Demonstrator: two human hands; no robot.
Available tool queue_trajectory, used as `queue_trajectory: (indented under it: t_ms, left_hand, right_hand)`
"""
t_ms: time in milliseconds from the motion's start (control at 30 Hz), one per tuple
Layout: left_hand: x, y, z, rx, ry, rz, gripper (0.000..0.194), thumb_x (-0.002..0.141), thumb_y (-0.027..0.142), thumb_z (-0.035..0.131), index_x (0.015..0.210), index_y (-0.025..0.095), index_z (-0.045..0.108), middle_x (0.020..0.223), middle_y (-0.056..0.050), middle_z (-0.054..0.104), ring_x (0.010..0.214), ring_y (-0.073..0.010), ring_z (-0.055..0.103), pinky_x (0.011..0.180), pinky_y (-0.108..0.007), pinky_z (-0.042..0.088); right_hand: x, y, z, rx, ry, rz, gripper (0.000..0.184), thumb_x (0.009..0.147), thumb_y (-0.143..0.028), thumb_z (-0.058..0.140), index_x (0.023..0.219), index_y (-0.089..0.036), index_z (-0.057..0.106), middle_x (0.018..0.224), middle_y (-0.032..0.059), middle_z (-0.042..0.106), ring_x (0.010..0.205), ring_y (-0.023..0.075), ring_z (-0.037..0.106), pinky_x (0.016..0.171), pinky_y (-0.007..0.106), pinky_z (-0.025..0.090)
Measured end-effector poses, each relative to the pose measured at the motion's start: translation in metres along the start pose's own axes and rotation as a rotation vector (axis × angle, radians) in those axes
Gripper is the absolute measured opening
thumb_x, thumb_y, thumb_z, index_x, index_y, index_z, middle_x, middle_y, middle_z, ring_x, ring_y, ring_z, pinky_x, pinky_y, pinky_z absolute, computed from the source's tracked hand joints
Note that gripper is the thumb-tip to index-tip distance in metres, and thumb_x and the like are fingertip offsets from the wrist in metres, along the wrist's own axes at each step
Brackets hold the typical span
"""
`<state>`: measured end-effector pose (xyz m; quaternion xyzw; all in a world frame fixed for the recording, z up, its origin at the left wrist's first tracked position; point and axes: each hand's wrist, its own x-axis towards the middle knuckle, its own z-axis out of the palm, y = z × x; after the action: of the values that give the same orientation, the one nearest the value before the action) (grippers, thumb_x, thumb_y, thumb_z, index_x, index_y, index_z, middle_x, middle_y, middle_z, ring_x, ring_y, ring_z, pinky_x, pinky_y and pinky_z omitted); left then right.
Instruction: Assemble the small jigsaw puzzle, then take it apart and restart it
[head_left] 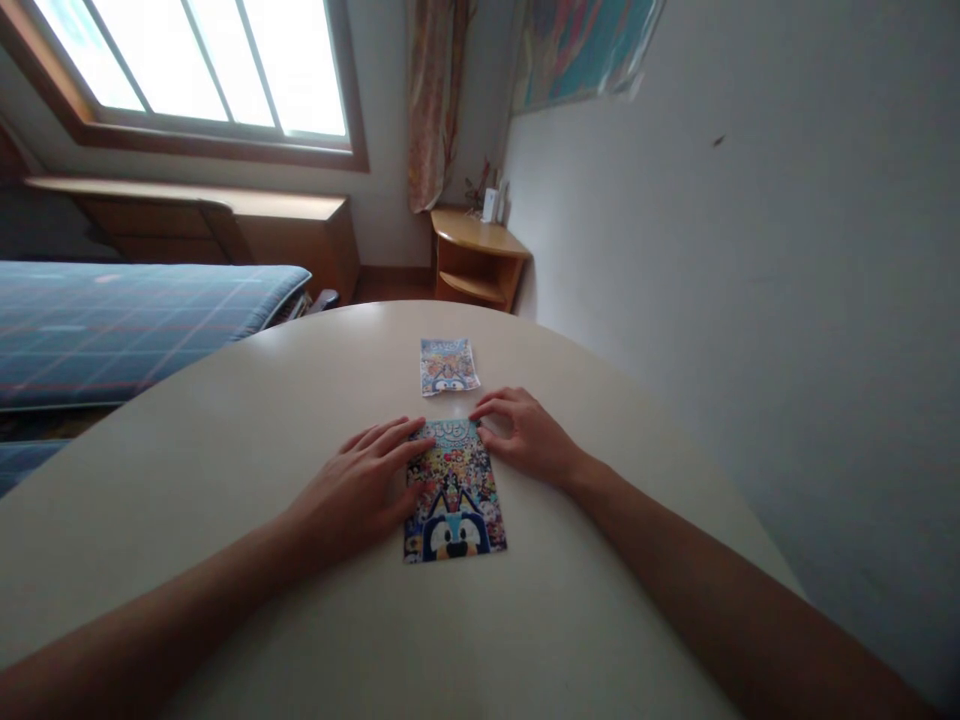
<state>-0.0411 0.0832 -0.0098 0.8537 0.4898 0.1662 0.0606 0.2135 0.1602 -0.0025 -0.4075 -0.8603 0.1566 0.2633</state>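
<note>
1. Two bare hands meet one flat, rectangular, multicoloured printed sheet or booklet point(457, 475) with a blue cartoon dog face, lying between the curved left and right edges of a smooth, off-white surface point(225, 450).
2. One, the left hand point(364, 480), spreads over the sheet's left edge, fingers apart and not clamped, probably to steady it.
3. At its top right corner, the right hand point(536, 435) has thumb and forefinger bent close, perhaps to control that corner; whether this grip pinches it, I cannot tell.
4. Beyond, towards the surface's far edge, lies a smaller, crinkled, similarly printed packet point(448, 370), apart from both hands, perhaps set there to leave them room.
</note>
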Motion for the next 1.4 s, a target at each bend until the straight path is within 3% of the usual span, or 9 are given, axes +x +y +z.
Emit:
queue_trajectory:
  t_ms: [233, 1400]
  left_hand:
    - [-0.0001, -0.0004, -0.0017, 0.029, -0.038, 0.004, 0.050, 0.090, 0.034, 0.053, 0.139, 0.029, 0.053, 0.154, -0.003, 0.043, 0.140, -0.0290, 0.041, 0.114, -0.051, 0.037]
    - [-0.0002, 0.0019, -0.0048, 0.053, -0.032, 0.005, 0.052, 0.088, 0.041, 0.057, 0.139, 0.028, 0.054, 0.154, -0.003, 0.044, 0.139, -0.0293, 0.042, 0.113, -0.051, 0.038]
  right_hand:
    - [-0.0003, -0.0012, -0.0015, -0.003, -0.017, -0.001, 0.020, 0.081, -0.020, 0.069, 0.100, -0.024, 0.073, 0.111, 0.0057, 0.068, 0.106, 0.0222, 0.058, 0.100, 0.042, 0.043]
    - [-0.0007, -0.0012, -0.0043, -0.031, -0.117, -0.063, 0.042, 0.077, -0.035, 0.076, 0.116, -0.023, 0.069, 0.122, 0.0079, 0.064, 0.115, 0.0253, 0.054, 0.105, 0.046, 0.041]
